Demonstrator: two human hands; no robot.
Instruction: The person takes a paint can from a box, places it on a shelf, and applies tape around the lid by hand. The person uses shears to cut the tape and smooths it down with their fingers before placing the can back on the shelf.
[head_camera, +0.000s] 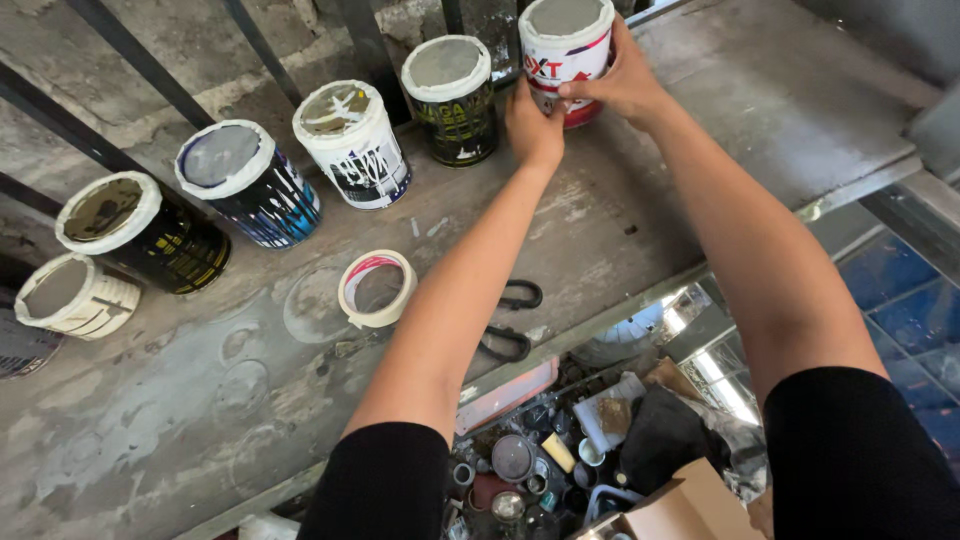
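Observation:
A white paint can with red and black print (565, 48) stands at the far end of a grey concrete ledge (640, 210). Both my hands grip it. My left hand (533, 125) presses its lower left side. My right hand (622, 78) wraps its right side, thumb across the front. The can's lid is grey and dusty. A black can with a white lid (452, 98) stands just to its left, apart from my left hand.
More cans line the back along a black railing: a white one (352, 143), a blue-black one (247, 181), a black-yellow one (140, 229), a pale one (70, 294). A tape roll (376, 287) and black-handled scissors (510, 320) lie mid-ledge. Below the ledge sits clutter and a cardboard box (680, 505).

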